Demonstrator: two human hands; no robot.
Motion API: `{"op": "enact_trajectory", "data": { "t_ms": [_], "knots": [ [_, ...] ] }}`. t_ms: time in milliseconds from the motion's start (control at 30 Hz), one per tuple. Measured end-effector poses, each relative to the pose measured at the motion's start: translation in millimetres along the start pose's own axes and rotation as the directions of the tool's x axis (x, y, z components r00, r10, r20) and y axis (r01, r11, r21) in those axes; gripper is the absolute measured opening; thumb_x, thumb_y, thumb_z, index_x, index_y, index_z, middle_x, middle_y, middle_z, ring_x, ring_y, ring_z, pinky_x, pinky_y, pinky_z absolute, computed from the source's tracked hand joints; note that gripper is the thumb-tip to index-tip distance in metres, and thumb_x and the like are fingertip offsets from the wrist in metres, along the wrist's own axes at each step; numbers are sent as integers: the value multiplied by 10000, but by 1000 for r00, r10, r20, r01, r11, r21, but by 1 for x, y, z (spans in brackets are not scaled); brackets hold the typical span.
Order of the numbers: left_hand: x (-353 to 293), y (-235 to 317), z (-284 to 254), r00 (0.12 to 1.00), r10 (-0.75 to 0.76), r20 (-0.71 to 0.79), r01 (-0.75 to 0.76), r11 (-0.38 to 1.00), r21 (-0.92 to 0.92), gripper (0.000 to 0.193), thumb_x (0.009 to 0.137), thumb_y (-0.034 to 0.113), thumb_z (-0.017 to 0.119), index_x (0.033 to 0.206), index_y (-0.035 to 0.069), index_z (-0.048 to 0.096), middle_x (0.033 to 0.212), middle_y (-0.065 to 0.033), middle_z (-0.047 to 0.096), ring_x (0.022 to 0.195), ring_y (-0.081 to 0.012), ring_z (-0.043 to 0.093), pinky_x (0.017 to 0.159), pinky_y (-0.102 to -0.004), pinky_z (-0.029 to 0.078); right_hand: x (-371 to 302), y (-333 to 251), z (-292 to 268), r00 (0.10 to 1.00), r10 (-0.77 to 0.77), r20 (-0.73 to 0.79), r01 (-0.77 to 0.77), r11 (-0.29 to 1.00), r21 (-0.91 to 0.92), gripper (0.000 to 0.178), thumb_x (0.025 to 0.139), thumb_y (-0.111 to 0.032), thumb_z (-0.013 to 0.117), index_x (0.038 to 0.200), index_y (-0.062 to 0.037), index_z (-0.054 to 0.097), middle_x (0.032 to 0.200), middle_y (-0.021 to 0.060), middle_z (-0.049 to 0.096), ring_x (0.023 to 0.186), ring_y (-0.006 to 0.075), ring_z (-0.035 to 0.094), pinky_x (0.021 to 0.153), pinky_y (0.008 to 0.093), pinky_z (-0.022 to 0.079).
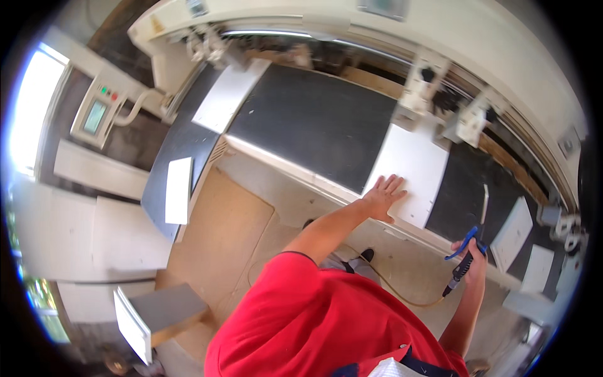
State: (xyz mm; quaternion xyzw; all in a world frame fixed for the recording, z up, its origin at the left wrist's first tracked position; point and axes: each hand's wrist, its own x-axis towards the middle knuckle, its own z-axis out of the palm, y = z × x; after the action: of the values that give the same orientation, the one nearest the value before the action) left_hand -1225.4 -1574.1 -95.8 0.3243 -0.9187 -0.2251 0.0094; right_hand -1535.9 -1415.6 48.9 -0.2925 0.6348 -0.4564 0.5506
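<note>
My left hand [384, 197] lies flat with spread fingers on a white panel [411, 169], which rests on the machine's dark table. Small dark spots, perhaps holes, show near that panel's near end. In my right hand [477, 262] is an air blow gun [466, 267] with a blue lever, my fingers closed around its grip. Its thin metal nozzle [485, 204] points away from me over the dark table surface. A yellowish hose [414, 303] runs from the gun's lower end down toward the floor.
A long beige machine beam with clamps [414, 94] spans the far side of the dark table [320, 119]. More white panels lie at the left [229, 94] and right [512, 232]. A control panel [95, 116] stands far left. Stacked boards [125, 235] are lower left.
</note>
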Motion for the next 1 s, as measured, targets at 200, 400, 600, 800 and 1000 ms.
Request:
{"op": "enact_trajectory", "data": {
  "t_ms": [200, 400, 600, 800, 1000],
  "knots": [
    [-194, -172, -60, 721, -370, -586, 351, 924, -152, 623, 750, 281, 787, 1275, 56, 539, 1427, -202, 419, 1367, -415, 334, 1116, -497, 310, 38, 16, 124, 991, 75, 111, -77, 997, 11, 312, 972, -296, 566, 948, 15, 585, 830, 164, 657, 765, 293, 659, 792, 446, 548],
    [-483, -345, -81, -48, -917, -396, 952, 78, -296, 895, 772, 603, 654, 1433, 61, 386, 1533, -231, 260, 1432, -480, 137, 1071, -715, 131, 33, 59, 386, 841, 402, 362, -105, 778, -619, 321, 944, -335, 614, 817, -41, 630, 664, 37, 636, 584, 118, 567, 566, 287, 454],
    [-624, -354, -75, -262, -956, -132, 937, -220, -272, 958, 821, 641, 556, 1502, 38, 253, 1600, -212, 47, 1443, -505, -16, 1054, -750, 61, 119, 24, 549, 901, 346, 263, -114, 772, -625, 307, 920, -293, 647, 743, -47, 598, 550, 27, 549, 461, 129, 509, 498, 279, 429],
    [-628, -430, -102, -128, -931, -342, 918, 19, -397, 876, 829, 611, 586, 1422, -10, 409, 1542, -233, 257, 1469, -417, 74, 1110, -674, 53, 139, 19, 630, 783, 363, 505, 2, 811, -585, 307, 908, -273, 657, 697, -72, 559, 540, 14, 524, 443, 116, 495, 451, 288, 419],
    [-470, -588, -180, 270, -809, -521, 809, 485, -333, 826, 824, 592, 630, 1379, 7, 448, 1499, -231, 333, 1431, -405, 220, 1133, -557, 190, 172, 51, 704, 816, 431, 385, -58, 724, -687, 352, 887, -304, 666, 669, -57, 543, 540, 18, 524, 427, 123, 475, 438, 307, 391]
  ]
}}
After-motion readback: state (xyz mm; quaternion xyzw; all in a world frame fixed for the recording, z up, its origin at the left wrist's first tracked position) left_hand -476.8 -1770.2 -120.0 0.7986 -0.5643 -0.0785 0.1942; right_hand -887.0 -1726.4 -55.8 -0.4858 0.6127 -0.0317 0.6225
